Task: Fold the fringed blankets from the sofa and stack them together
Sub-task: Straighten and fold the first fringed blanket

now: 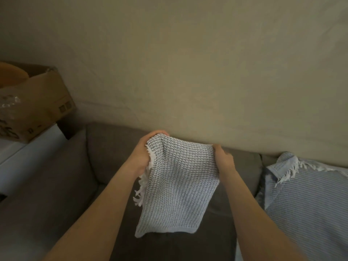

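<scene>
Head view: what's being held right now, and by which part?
The folded fringed blanket, hanging by its top edge: left hand grips the fringed corner, right hand grips the opposite corner.

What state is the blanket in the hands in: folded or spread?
Folded. The blanket hangs as a narrow layered panel between the left hand and right hand, its fringe gathered along one side.
</scene>
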`<state>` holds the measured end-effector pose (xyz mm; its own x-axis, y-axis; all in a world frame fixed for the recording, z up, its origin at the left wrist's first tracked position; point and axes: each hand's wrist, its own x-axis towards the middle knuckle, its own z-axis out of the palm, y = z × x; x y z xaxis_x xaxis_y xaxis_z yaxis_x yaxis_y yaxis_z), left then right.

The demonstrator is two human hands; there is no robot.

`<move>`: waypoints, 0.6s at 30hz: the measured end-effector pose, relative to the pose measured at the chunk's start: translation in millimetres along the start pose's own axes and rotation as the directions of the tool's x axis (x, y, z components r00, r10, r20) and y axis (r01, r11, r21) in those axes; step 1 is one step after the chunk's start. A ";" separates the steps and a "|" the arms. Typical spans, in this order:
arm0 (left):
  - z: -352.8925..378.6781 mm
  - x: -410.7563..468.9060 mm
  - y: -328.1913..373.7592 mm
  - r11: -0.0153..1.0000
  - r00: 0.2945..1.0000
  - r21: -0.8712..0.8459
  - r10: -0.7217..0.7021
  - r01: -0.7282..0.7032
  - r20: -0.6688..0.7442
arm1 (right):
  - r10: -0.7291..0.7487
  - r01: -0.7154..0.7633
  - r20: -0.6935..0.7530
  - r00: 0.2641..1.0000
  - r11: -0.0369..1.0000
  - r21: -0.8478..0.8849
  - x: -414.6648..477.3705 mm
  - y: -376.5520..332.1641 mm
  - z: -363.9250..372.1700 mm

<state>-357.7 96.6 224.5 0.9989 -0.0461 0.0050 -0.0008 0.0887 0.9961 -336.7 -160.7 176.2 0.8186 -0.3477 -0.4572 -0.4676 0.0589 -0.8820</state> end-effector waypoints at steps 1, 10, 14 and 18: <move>-0.6 1.4 -2.9 0.999 1.000 -0.040 -0.025 0.025 0.005 | -0.006 0.002 0.081 0.997 0.998 0.057 -0.4 -0.9 -2.9; -13.4 9.7 -16.0 0.989 0.999 0.147 -0.001 0.007 -0.041 | -0.343 0.284 0.230 0.911 0.925 0.254 6.8 -13.6 -23.3; -17.7 13.7 -28.0 0.894 0.989 0.444 0.116 -0.065 -0.089 | -0.395 0.409 0.258 0.882 0.913 -0.002 2.9 -18.8 -22.2; -16.9 14.4 -36.8 0.829 0.968 0.557 0.179 -0.051 -0.178 | -0.467 0.624 0.434 0.771 0.692 -0.363 0.1 -22.3 -31.1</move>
<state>-342.5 109.5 186.4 0.9747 0.1481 0.1675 -0.0777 -0.4781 0.8748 -336.6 -191.1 199.4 0.9938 0.1107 0.0095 0.0656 -0.5156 -0.8543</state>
